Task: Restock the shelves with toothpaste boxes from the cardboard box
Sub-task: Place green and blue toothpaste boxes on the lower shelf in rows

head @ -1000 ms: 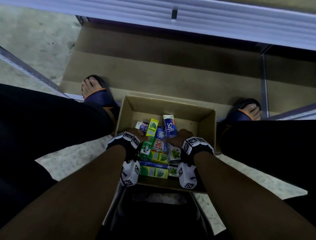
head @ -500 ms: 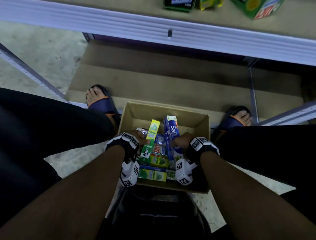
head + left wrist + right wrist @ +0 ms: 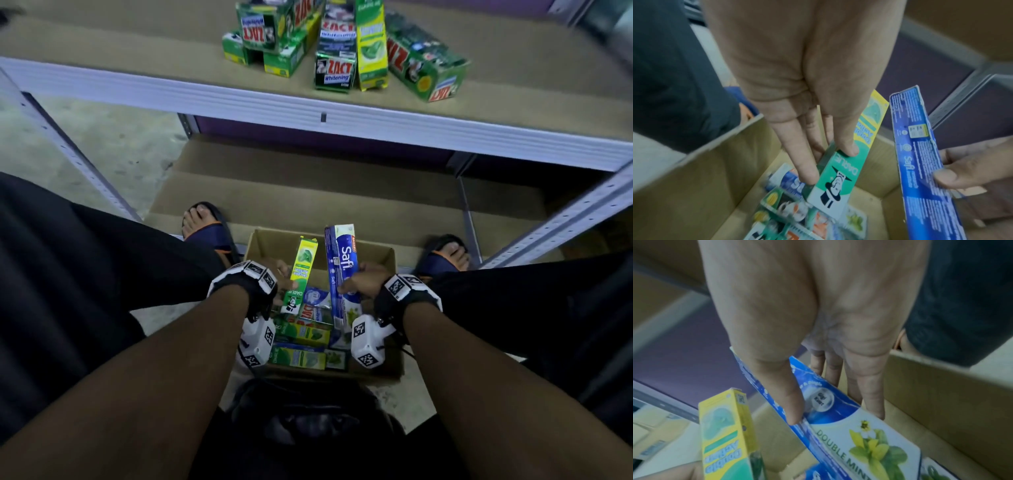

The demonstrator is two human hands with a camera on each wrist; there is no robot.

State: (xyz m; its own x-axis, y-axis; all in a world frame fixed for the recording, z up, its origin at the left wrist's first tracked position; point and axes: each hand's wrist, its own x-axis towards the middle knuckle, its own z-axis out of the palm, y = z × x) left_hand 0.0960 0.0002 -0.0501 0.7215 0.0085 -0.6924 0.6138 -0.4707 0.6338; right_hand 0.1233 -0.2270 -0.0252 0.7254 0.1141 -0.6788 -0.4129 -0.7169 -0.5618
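- Cardboard box [image 3: 260,245] sits on the floor between my feet, more toothpaste cartons lying flat inside.
- My left hand [image 3: 279,274] pinches the green-yellow Darlie carton [image 3: 301,270] near its lower end, thumb on the face, fingers behind; it tilts up out of the box.
- My right hand [image 3: 363,282] grips the blue Safi carton [image 3: 344,270] around its middle, also raised clear.
- Both cartons stand close together, apart, I judge.
- Shelf [image 3: 137,54] above and far holds Zact boxes [image 3: 335,72] in a loose cluster.
- Best move, I think: lift both past the white shelf lip without clipping it, set each beside the cluster, labels facing near.
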